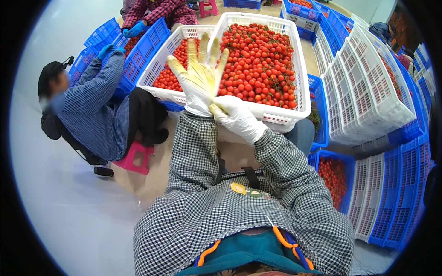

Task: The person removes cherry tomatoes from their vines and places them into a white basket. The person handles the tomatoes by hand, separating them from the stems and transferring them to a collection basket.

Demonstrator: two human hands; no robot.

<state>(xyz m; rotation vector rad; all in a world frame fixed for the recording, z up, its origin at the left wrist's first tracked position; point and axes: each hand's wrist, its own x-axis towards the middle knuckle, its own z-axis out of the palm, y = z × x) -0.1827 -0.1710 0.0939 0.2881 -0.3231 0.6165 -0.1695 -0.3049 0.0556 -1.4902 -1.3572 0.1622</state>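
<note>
My left hand (202,76) is raised in front of the crates, its fingers spread and nothing in it. It wears a thin white glove stained yellow over the palm and fingers. At its wrist, my right hand (238,115), gloved the same way, pinches the left glove's cuff (198,108). Behind the hands, a white plastic crate (302,82) is filled with red cherry tomatoes (255,65), some with green stems. A second white crate (146,81) to its left also holds cherry tomatoes (168,79), partly hidden by my left hand.
On the left, a co-worker (93,103) sits on a pink plastic stool (134,160) beside blue crates (146,55). Another person (165,13) works at the back. Stacked white crates (366,89) rise on the right, near a blue crate (348,172) of tomatoes.
</note>
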